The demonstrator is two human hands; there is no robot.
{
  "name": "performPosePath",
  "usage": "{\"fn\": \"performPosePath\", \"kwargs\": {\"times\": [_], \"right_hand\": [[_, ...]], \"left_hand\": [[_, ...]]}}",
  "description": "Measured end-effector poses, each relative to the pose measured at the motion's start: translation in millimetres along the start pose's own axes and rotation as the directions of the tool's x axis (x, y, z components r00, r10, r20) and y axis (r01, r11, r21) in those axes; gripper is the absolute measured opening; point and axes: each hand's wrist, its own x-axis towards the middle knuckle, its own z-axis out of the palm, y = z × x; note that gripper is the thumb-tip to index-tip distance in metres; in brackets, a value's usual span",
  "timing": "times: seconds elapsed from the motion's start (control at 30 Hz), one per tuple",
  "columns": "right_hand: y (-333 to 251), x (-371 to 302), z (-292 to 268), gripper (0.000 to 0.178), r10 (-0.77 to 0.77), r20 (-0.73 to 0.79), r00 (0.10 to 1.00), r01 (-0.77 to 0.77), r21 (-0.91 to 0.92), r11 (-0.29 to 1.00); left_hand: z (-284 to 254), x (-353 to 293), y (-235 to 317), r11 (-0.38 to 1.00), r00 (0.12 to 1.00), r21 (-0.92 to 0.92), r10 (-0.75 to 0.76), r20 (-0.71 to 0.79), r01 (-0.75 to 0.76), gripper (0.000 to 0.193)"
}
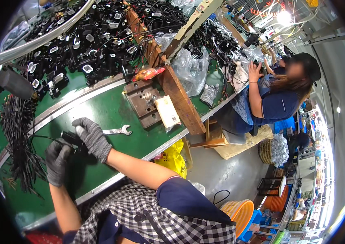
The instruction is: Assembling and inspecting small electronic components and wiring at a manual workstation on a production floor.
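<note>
Both my hands wear grey knit gloves and meet over the green bench. With its fingers closed, my left hand [57, 162] grips a black cable near the black plastic part [71, 139]. My right hand [94, 140] is closed around the other side of that part, and its fingers cover much of it. A thin black cable [40, 136] runs from the left hand toward a thick bundle of black cables [16, 138]. Close to my right hand, a metal open-end wrench [117, 131] lies on the bench.
A large heap of black connector parts [87, 38] fills the bench beyond a metal rail. A brown metal block [142, 103], a pale box [167, 112] and a wooden divider [182, 99] stand to the right. Farther right, a co-worker [278, 95] sits at the bench.
</note>
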Motion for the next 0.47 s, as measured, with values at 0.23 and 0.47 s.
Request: {"fn": "performPosePath", "kwargs": {"times": [0.23,0.47], "right_hand": [[0.5,1.8,4.2,0.014,-0.215,-0.07,0.974,0.191,-0.257,0.947],[2.7,-1.4,2.4,0.017,-0.006,0.048,0.999,0.007,-0.029,1.0]], "left_hand": [[10.6,4.8,4.2,0.993,0.987,-0.051,-0.115,-0.109,0.11,0.019],[-5.5,-0.6,-2.8,0.986,0.99,-0.145,-0.071,0.122,0.088,0.028]]}}
